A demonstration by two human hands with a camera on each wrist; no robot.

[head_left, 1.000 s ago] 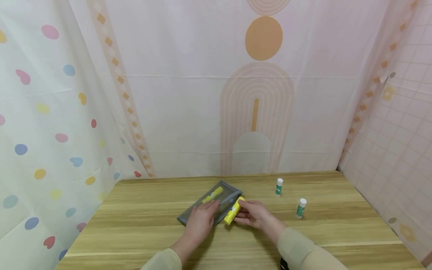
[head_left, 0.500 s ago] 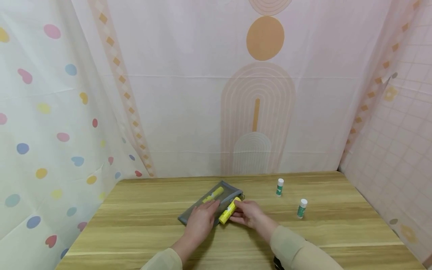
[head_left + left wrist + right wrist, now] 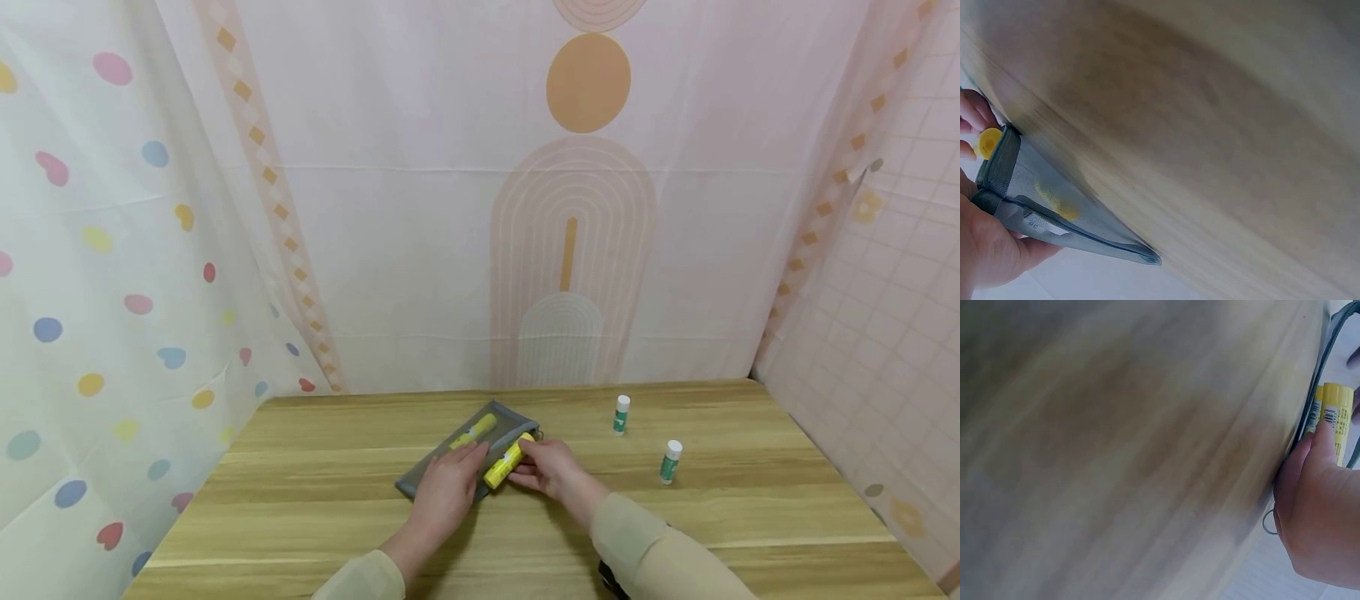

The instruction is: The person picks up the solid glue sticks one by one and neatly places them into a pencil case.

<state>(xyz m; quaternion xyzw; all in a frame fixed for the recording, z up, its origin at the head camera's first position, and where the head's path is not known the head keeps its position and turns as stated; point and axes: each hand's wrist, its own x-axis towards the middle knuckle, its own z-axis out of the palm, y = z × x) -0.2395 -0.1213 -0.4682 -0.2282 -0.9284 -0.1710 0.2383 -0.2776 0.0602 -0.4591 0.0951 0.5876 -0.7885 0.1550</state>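
Currently your right hand (image 3: 549,468) pinches a yellow glue stick (image 3: 502,465) between thumb and fingers, and this one is slanted at the edge of a grey mesh pouch (image 3: 501,438). Your left hand (image 3: 444,487) holds the pouch on the tabletop (image 3: 322,467), its fingers almost straight across the mesh. Inside lies a second yellow glue stick (image 3: 477,428); to the right stand a farther green glue stick (image 3: 621,418) and a nearer green glue stick (image 3: 670,467).

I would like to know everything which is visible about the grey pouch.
The grey pouch looks like see-through mesh with darker edging; a small ring shows at its right corner. It lies slanted on the wood-grain table, and a yellow stick shows through it. The left hand rests on it; the right hand holds another yellow stick by its right side. Whether that stick touches it is unclear.
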